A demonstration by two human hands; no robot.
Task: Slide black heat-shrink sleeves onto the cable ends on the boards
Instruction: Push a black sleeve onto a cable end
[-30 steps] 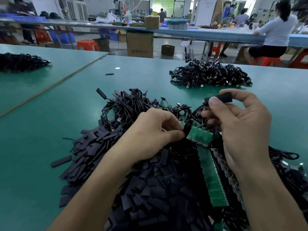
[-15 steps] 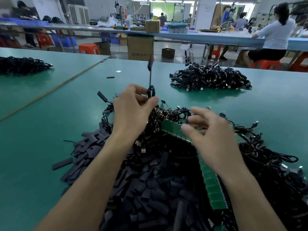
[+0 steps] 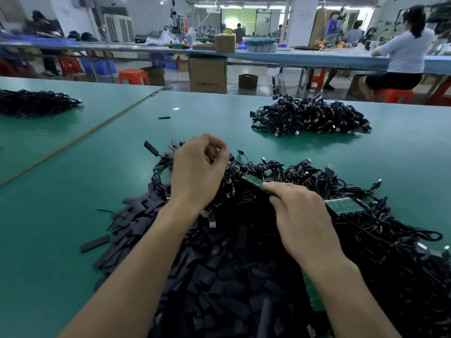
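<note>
While the right hand (image 3: 300,215) sits bent-fingered on the green board (image 3: 344,205), probably pinning it steady (grip hidden), the left hand (image 3: 197,174) curls over the cables (image 3: 305,173), too blurry to tell if it's pinching anything. The sleeves (image 3: 219,276) are heaped just below, handy to grab.

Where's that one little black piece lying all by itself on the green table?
In the head view, the lone black piece lies left of centre, beyond the left hand, beside the table seam.
</note>
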